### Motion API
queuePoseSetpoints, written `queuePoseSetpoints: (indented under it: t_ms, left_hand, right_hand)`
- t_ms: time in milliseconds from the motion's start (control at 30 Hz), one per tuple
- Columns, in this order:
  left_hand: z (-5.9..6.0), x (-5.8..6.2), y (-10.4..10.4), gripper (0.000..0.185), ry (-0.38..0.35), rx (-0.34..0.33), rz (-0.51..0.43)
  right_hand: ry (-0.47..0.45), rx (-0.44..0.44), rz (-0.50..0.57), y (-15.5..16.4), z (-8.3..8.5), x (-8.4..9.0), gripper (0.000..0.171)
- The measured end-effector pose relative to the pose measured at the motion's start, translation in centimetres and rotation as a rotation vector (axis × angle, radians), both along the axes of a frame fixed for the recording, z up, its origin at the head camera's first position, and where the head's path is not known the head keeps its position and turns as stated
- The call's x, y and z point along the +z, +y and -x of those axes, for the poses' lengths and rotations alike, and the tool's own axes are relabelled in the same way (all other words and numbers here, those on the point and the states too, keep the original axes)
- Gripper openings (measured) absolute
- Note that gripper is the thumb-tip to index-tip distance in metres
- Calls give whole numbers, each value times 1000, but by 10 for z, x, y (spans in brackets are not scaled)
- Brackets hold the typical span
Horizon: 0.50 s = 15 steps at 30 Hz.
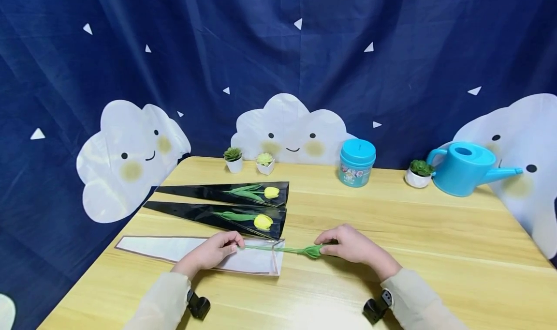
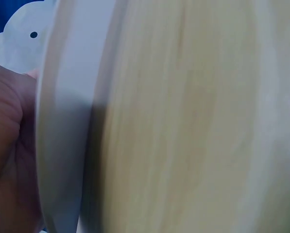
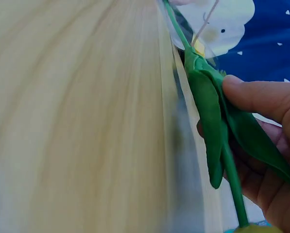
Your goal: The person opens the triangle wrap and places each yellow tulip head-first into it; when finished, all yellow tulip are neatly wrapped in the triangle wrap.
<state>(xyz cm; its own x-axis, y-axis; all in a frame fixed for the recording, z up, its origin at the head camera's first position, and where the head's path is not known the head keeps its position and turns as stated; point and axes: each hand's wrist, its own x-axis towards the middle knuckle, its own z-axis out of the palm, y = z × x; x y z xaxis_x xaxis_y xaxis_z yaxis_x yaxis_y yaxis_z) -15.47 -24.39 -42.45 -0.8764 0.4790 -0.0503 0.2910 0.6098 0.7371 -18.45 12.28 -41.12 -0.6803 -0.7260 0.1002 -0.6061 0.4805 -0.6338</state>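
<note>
Right hand point(image 1: 354, 245) grips flower point(image 3: 210, 121) by its leaves | left hand point(image 1: 213, 250) pinches stem at sleeve point(image 1: 183, 248) mouth | best slid straight, sleeve pinned flat.

I sit at a staged craft corner, not a real room: behind my wooden bench point(image 1: 391, 223) hangs a navy backdrop point(image 1: 278, 44) with smiling cloud cut-outs point(image 1: 289, 131). Along the bench's far edge stand small potted succulents point(image 1: 233, 158) and a blue watering can point(image 1: 463, 169).
</note>
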Motion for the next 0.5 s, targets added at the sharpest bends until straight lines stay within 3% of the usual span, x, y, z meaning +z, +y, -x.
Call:
queuePoseSetpoints:
  t_ms: [367,500]
  left_hand:
    - [-4,5,3,12,33,42,9]
    - [-5,2,6,12,43,34,21]
  right_hand:
    - [-191,53,97,-29,-4,-4,13]
    - [-251,60,125,-40,-5,-9,11]
